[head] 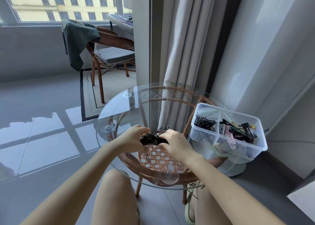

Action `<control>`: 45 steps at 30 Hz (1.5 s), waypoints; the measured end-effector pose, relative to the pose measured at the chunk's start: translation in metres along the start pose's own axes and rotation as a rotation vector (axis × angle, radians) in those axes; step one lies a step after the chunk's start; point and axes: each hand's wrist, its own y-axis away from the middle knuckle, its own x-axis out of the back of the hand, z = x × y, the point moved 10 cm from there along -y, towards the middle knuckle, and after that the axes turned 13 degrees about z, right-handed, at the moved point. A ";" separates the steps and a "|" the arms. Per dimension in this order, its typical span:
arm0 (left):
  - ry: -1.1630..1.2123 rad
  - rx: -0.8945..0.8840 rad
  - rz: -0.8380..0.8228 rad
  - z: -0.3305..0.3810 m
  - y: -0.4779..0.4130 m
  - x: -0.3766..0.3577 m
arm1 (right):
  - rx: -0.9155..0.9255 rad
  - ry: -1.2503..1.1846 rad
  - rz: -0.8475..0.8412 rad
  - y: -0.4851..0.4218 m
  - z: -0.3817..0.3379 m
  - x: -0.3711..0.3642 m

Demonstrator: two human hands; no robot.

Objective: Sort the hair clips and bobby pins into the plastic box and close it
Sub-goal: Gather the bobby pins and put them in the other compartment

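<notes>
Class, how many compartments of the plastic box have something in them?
2: the left compartment holds bobby pins, the right compartment holds hair clips. Further compartments may be hidden.

Left hand (134, 138) & right hand (177, 144): bare, no rings, no watch. Forearms unsleeved to frame edge. Knees uncovered. Pale green sandal (189, 212) w/ thin straps, lower right.

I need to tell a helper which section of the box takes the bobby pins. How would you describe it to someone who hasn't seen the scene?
Find the round glass table; on its right edge sits a clear plastic box with no lid on. The left compartment holds a tangle of thin black bobby pins, while the one beside it holds wider hair clips in pink, green and black.
</notes>
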 end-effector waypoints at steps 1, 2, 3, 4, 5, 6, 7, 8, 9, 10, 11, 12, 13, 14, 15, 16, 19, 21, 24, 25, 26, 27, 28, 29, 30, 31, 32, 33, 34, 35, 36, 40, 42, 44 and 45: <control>-0.029 -0.008 0.007 -0.001 0.001 0.000 | -0.001 -0.021 0.022 0.000 0.000 0.003; -0.054 -0.017 0.016 -0.001 0.001 0.000 | -0.003 -0.037 0.046 0.001 0.000 0.007; -0.077 -0.025 0.025 -0.002 0.001 0.001 | -0.005 -0.048 0.068 0.001 0.000 0.012; -0.096 -0.035 0.036 -0.001 0.001 0.002 | -0.003 -0.058 0.090 0.002 0.000 0.016; -0.109 -0.041 0.044 -0.001 0.000 0.004 | -0.001 -0.066 0.109 0.002 -0.001 0.021; -0.117 -0.047 0.051 -0.001 0.000 0.004 | 0.002 -0.073 0.125 0.002 -0.001 0.025; -0.123 -0.051 0.053 -0.001 -0.001 0.004 | 0.006 -0.084 0.139 0.003 -0.003 0.031; -0.129 -0.056 0.055 -0.001 -0.001 0.004 | 0.007 -0.103 0.152 0.003 -0.003 0.036; -0.136 -0.059 0.057 0.000 -0.002 0.003 | 0.007 -0.128 0.164 0.003 -0.004 0.041; -0.143 -0.063 0.061 0.002 -0.003 0.003 | 0.006 -0.153 0.179 0.003 -0.006 0.048; -0.148 -0.065 0.065 0.003 -0.004 0.002 | 0.005 -0.173 0.197 0.002 -0.007 0.054; -0.153 -0.069 0.067 0.004 -0.006 0.001 | 0.005 -0.190 0.217 0.001 -0.009 0.061; -0.161 -0.073 0.068 0.006 -0.008 0.000 | 0.004 -0.201 0.238 0.000 -0.010 0.069; -0.172 -0.078 0.066 0.008 -0.010 -0.002 | 0.002 -0.210 0.259 0.000 -0.011 0.077; -0.185 -0.081 0.063 0.010 -0.011 -0.004 | -0.002 -0.217 0.281 -0.001 -0.011 0.086; -0.199 -0.086 0.062 0.013 -0.013 -0.005 | -0.008 -0.225 0.305 -0.002 -0.010 0.095; -0.240 -0.094 0.059 0.018 -0.020 -0.009 | -0.047 -0.248 0.398 -0.005 0.002 0.128; -0.246 -0.097 0.045 0.021 -0.024 -0.010 | -0.079 -0.232 0.454 -0.007 0.015 0.150; -0.212 -0.101 0.045 0.023 -0.029 -0.010 | -0.170 -0.171 0.498 -0.011 0.044 0.171; -0.196 -0.096 0.046 0.024 -0.031 -0.009 | -0.204 -0.140 0.501 -0.014 0.055 0.173; -0.184 -0.090 0.043 0.024 -0.032 -0.008 | -0.240 -0.106 0.495 -0.017 0.066 0.171; -0.177 -0.085 0.036 0.024 -0.034 -0.009 | -0.273 -0.067 0.480 -0.021 0.075 0.166; -0.175 -0.084 0.032 0.024 -0.035 -0.008 | -0.306 -0.029 0.456 -0.024 0.084 0.158; -0.175 -0.086 0.030 0.025 -0.036 -0.008 | -0.333 0.001 0.432 -0.027 0.091 0.151; -0.176 -0.088 0.030 0.026 -0.037 -0.007 | -0.356 0.014 0.401 -0.030 0.096 0.142; -0.175 -0.088 0.029 0.026 -0.038 -0.007 | -0.375 0.011 0.367 -0.033 0.100 0.134; -0.172 -0.085 0.028 0.026 -0.039 -0.007 | -0.405 -0.007 0.328 -0.035 0.104 0.125; -0.169 -0.082 0.024 0.025 -0.039 -0.006 | -0.429 -0.031 0.294 -0.037 0.106 0.118; -0.167 -0.079 0.017 0.024 -0.040 -0.007 | -0.446 -0.044 0.267 -0.038 0.106 0.113; -0.167 -0.074 0.005 0.023 -0.041 -0.008 | -0.448 -0.040 0.248 -0.040 0.105 0.110; -0.171 -0.071 -0.011 0.021 -0.041 -0.009 | -0.441 -0.026 0.232 -0.040 0.102 0.109; -0.202 -0.052 -0.082 0.021 -0.037 -0.011 | -0.336 0.090 0.209 -0.038 0.090 0.122; -0.219 -0.040 -0.103 0.021 -0.034 -0.011 | -0.250 0.167 0.249 -0.035 0.080 0.136; -0.235 -0.030 -0.102 0.018 -0.033 -0.011 | -0.185 0.196 0.299 -0.027 0.069 0.150; -0.234 -0.021 -0.099 0.015 -0.033 -0.011 | -0.163 0.178 0.323 -0.020 0.064 0.154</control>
